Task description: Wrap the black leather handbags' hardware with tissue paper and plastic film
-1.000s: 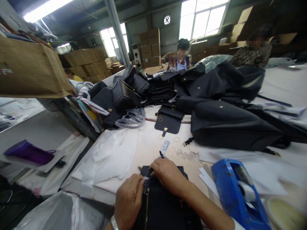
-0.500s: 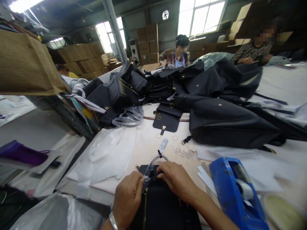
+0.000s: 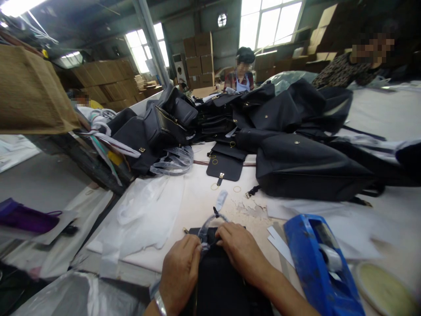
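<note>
A black bag point(image 3: 226, 285) rests at the table's near edge, in front of my body. Its top handle point(image 3: 205, 226) is wrapped in clear plastic and arches up between my hands. With thumb and fingers pressed together, my left hand point(image 3: 182, 265) pinches the plastic wrap at the handle's left base. On the other side, my right hand point(image 3: 245, 248) has its fingers curled in on the handle's right end; the fingertips partly hide what they grip. A small pale wrapped tag point(image 3: 222, 199) lies just beyond the handle.
A blue tape dispenser point(image 3: 319, 259) stands to my right, beside a round yellowish lid or roll point(image 3: 383, 287). White sheets point(image 3: 144, 215) lie at the left. Black bags point(image 3: 309, 171) are heaped across the far side, behind a small black flap piece point(image 3: 225, 166). Co-workers sit beyond.
My left hand has shifted slightly right and rolled over the plastic wrap, closer to my right hand. The view has turned slightly. A co-worker at right has raised their hands.
</note>
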A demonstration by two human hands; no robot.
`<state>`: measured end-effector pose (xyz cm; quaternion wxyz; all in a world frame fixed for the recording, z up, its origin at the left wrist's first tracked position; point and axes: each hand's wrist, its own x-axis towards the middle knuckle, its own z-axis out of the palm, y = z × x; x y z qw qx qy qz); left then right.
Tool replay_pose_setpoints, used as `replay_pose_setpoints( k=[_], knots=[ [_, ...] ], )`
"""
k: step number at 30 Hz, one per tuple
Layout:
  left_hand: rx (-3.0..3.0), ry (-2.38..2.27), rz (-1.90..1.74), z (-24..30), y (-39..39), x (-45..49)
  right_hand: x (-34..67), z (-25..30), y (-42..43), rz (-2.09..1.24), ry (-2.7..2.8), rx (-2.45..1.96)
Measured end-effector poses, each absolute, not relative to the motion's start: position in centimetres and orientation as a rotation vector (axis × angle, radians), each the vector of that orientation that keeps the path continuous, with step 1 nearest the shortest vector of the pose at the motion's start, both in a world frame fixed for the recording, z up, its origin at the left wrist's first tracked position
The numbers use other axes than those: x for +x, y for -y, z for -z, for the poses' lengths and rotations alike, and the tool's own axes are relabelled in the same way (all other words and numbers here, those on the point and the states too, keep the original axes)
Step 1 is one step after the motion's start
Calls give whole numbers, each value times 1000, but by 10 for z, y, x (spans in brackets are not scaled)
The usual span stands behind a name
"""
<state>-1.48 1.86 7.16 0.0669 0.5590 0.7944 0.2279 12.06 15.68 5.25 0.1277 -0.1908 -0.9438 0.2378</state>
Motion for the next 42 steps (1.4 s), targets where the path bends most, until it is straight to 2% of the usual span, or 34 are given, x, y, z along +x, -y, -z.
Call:
replay_pose_setpoints(
  k=[5,8,14,20,27,34,42],
  knots=[
    [1696,-2409,-667,-63,-29,-8,114,-49,-151,-527,2853,-436],
    [1687,-2392,-679,-58,-35,-4,117,-48,-151,-611,2818,-458],
    [1606,-2341,-728,-63,-37,-4,132,-58,-151,-1004,2542,-622],
    [1438,-2238,-803,-66,-37,-4,125,-63,-144,-964,2574,-667],
    [1100,-1901,-977,-77,-33,-18,132,-63,-146,-1055,2491,-783],
    [1023,-1891,-952,-83,-26,-35,138,-66,-155,-897,2548,-960],
    [828,-1722,-1071,-73,-16,-46,141,-57,-163,-1095,2484,-1086]
  ],
)
